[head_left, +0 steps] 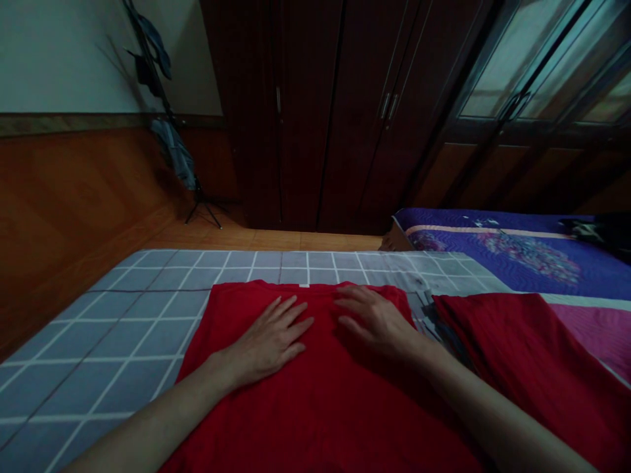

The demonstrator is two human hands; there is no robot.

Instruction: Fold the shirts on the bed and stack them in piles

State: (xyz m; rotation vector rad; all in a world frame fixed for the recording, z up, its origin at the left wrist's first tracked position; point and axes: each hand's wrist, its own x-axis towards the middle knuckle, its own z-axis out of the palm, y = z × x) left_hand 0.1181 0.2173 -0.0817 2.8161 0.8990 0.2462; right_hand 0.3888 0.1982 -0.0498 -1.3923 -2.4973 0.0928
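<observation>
A red shirt lies spread out on the bed in front of me, its neckline at the far end with a small white label at the edge. My left hand rests flat on the cloth left of the middle, fingers spread. On the upper right part of the shirt is my right hand, palm down, its fingers stretched out and a little bent. Neither hand grips the fabric. Right of the shirt lies another red cloth, partly over some dark fabric.
The bed has a grey checked sheet. Beyond its right side is a purple flowered mattress, with pink fabric nearer. A dark wooden wardrobe stands past the far edge. Clothes hang on a stand at the left.
</observation>
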